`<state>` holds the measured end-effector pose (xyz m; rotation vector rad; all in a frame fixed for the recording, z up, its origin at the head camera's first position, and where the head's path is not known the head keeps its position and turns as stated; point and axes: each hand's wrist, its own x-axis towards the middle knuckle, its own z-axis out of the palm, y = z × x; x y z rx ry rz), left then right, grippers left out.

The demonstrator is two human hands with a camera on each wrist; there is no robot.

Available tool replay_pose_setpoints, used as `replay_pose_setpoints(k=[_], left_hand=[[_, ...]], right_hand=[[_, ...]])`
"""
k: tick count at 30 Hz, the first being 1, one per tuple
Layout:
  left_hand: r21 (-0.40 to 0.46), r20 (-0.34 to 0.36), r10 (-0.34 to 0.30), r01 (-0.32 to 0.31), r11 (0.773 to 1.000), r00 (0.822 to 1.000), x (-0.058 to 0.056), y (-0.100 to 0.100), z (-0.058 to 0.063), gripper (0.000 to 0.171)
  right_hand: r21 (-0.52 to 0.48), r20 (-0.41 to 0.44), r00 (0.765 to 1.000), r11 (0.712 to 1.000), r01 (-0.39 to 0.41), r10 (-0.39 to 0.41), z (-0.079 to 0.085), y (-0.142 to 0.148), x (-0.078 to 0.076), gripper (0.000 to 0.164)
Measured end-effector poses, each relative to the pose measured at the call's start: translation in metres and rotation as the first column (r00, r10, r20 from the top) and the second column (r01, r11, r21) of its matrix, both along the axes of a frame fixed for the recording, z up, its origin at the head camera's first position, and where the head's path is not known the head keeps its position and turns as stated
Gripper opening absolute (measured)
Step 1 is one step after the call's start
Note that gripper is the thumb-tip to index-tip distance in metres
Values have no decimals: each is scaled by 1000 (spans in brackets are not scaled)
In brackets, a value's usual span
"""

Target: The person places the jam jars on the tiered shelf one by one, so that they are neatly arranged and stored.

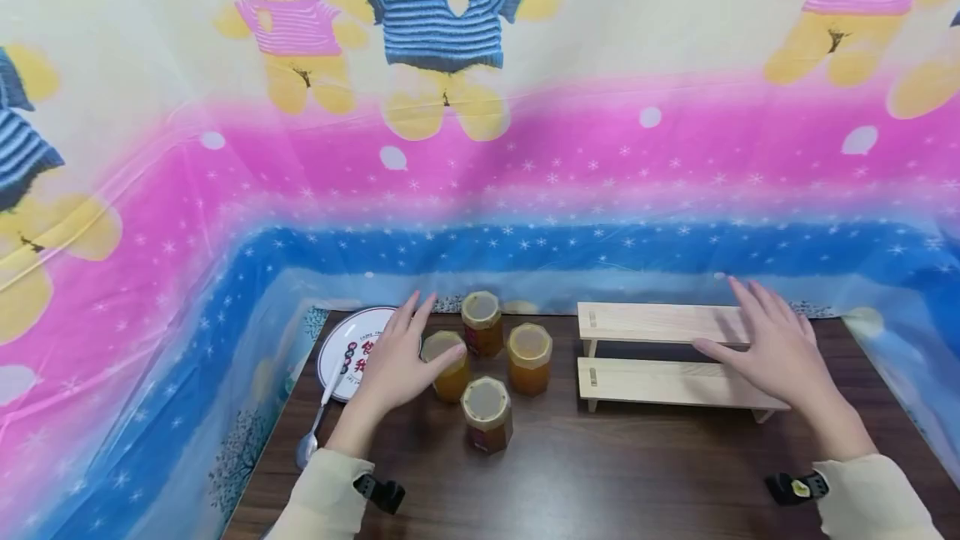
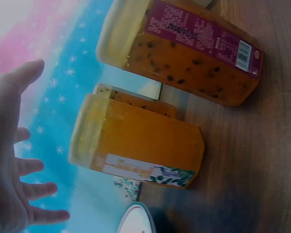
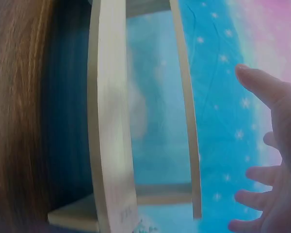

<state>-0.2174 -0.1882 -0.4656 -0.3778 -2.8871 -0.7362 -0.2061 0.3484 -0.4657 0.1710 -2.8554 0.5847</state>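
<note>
Several lidded glass jars stand in a cluster left of centre in the head view. My left hand (image 1: pixel 401 361), fingers spread, hovers over the leftmost amber jar (image 1: pixel 452 382) and the plate, holding nothing. In the left wrist view this jar (image 2: pixel 145 141) bears a white label with leaves; nearer is a jar with dark seeds and a purple label (image 2: pixel 199 53). My right hand (image 1: pixel 776 352), also spread, is held over the right end of a two-step wooden rack (image 1: pixel 660 377). The right wrist view shows the right hand (image 3: pixel 281 160) beside the rack's boards (image 3: pixel 114 116), gripping nothing.
A round white plate (image 1: pixel 337 357) with red lettering lies at the table's left, a spoon (image 1: pixel 307 442) over its edge. Behind the dark wooden table (image 1: pixel 600 473) hangs a bear-print cloth (image 1: pixel 525 248), which also runs along both sides.
</note>
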Motion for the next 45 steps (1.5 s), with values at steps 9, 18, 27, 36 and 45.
replay_pose_setpoints(k=[9,18,27,36,45], left_hand=[[258,15,32,-35,966,999,8,-8,-21,105],[447,69,51,-76,891,996,15,-5,-42,107],[657,122,55,-123,744,991,21,4,-64,106],[696,176,54,-163,700,983,21,8,-83,102],[746,195,29,-167,645,980,36,19,-56,97]], right_hand=[[-187,86,995,980,74,-59,-15,51,13,115],[-273,320,944,946,176,-83,-48,87,27,110],[-484,484,874,846,224,46,-77,85,32,102],[-522,551,832,805,282,67,-84,79,29,103],[-524,489,872,805,277,18,-90,81,26,88]])
